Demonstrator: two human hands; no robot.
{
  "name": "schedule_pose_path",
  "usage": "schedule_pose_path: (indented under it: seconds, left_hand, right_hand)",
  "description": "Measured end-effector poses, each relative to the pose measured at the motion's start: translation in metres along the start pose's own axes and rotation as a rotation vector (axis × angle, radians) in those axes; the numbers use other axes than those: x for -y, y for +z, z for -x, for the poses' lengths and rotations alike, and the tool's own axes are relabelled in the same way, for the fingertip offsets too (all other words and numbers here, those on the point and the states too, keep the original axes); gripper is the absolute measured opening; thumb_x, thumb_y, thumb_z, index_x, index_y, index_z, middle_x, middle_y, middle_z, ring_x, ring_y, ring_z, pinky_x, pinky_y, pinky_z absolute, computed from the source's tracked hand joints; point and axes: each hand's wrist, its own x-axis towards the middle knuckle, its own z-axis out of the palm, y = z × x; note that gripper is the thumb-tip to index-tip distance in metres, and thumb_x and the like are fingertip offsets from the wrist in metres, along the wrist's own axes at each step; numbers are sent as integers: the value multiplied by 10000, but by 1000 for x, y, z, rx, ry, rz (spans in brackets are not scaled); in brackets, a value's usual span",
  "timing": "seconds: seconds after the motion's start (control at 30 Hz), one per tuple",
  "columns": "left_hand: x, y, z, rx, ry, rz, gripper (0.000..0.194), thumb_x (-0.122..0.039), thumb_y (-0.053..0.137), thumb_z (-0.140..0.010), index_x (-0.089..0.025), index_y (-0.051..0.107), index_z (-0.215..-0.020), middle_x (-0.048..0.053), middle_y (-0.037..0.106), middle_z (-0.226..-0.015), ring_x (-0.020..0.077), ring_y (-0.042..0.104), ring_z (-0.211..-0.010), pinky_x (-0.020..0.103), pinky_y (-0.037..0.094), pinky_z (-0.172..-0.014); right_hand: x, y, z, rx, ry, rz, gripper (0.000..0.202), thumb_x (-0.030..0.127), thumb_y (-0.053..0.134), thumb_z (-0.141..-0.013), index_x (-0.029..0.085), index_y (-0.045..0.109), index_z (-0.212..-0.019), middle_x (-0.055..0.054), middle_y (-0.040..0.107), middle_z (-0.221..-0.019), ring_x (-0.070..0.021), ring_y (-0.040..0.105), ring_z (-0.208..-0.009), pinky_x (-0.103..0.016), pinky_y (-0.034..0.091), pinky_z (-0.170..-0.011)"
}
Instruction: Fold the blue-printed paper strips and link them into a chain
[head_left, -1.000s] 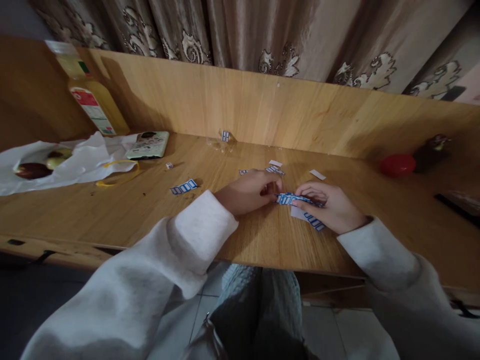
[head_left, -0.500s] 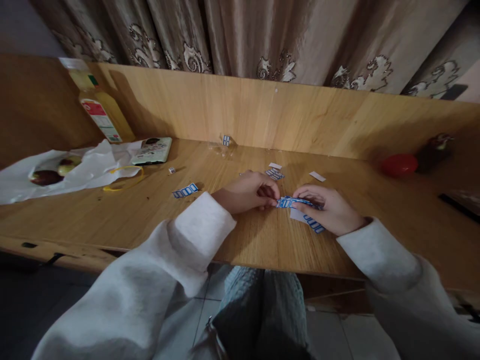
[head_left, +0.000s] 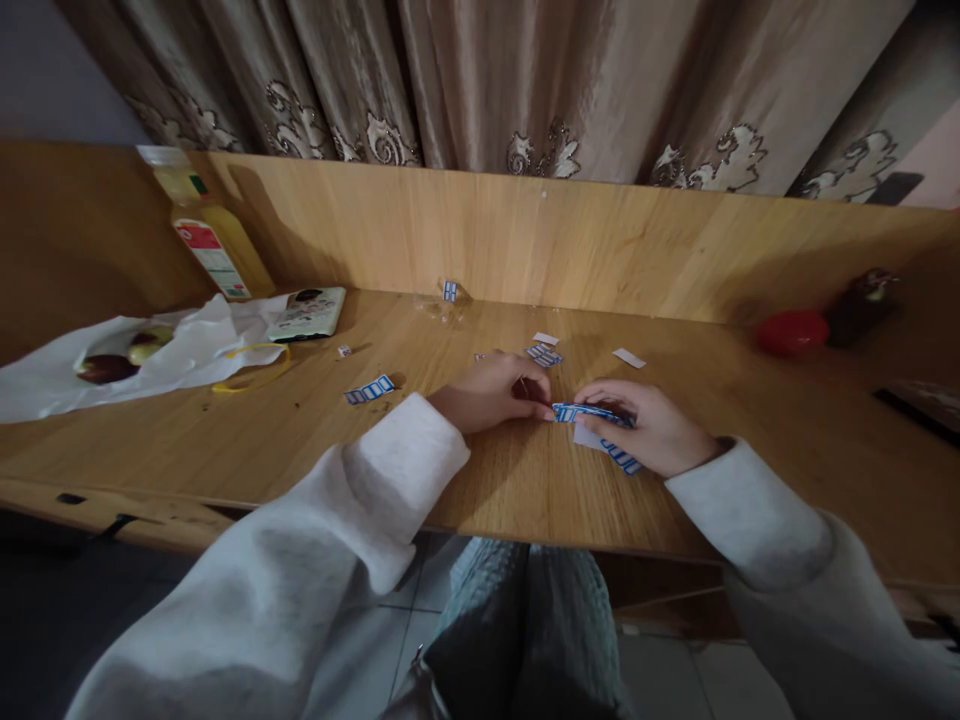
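A blue-and-white card stack (head_left: 581, 411) is held between the fingers of my right hand (head_left: 651, 425). My left hand (head_left: 500, 391) pinches at the left end of the same stack, its thumb and fingertips close together. Below my right hand, a white slip (head_left: 588, 437) and another blue-patterned card (head_left: 622, 457) lie on the wooden table. Just beyond my hands are more blue-patterned cards (head_left: 544, 355) with a white slip (head_left: 547, 339). Further left lies a separate blue-patterned strip (head_left: 370, 389).
At the back left stand a bottle (head_left: 217, 245) and a booklet (head_left: 309, 313), near fruit (head_left: 107, 369) on a white bag (head_left: 187, 340). A yellow loop (head_left: 255, 378) lies beside it. A red round object (head_left: 793, 332) is at the right, a white slip (head_left: 628, 358) nearer.
The view has shifted slightly, with the background lower in the picture. Both hands stay at the card stack, with little visible movement of the fingers.
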Motion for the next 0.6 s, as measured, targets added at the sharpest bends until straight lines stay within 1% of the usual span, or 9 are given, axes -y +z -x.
schedule_pose_path:
  seconds: [0.17,0.23,0.33,0.43,0.5,0.6]
  left_hand:
    - [-8,2,-1,16,19,-24,129,-274,663,-734,-150,663,-767,-4,634,-703,82,538,-634,196,376,-585]
    - [-11,3,0,39,26,47,157,-272,662,-735,-151,657,-836,3,647,-750,84,557,-663,196,402,-606]
    - [-13,5,2,60,23,208,250,-277,650,-748,-142,617,-956,30,662,-860,99,599,-751,214,456,-672]
    - [-10,6,2,117,32,348,211,-200,618,-769,-111,607,-960,62,666,-919,110,622,-835,239,485,-759]
    - [-7,6,2,146,43,402,202,-148,607,-767,-102,615,-964,73,668,-945,112,628,-866,250,490,-803]
    - [-3,6,1,130,31,404,199,-147,618,-758,-102,629,-952,74,677,-933,119,638,-861,252,504,-792]
  right_hand:
    - [4,1,0,-13,22,-25,114,241,615,-729,207,652,-831,-45,702,-866,-202,660,-791,-364,541,-735]
    - [5,1,0,-17,28,-41,113,245,617,-727,209,662,-824,-42,708,-868,-202,666,-794,-362,542,-742]
    - [6,1,0,-16,30,-76,122,233,613,-728,210,661,-838,-36,710,-871,-196,670,-798,-357,541,-758]
    - [3,2,0,-33,35,-76,134,254,638,-713,204,654,-836,-39,706,-861,-198,669,-780,-361,546,-738]
    - [2,2,0,-47,50,-62,151,262,655,-699,199,654,-836,-43,704,-864,-202,668,-785,-365,547,-742]
    - [1,2,1,-42,70,-57,170,247,659,-695,195,651,-856,-44,703,-881,-200,665,-808,-361,545,-764]
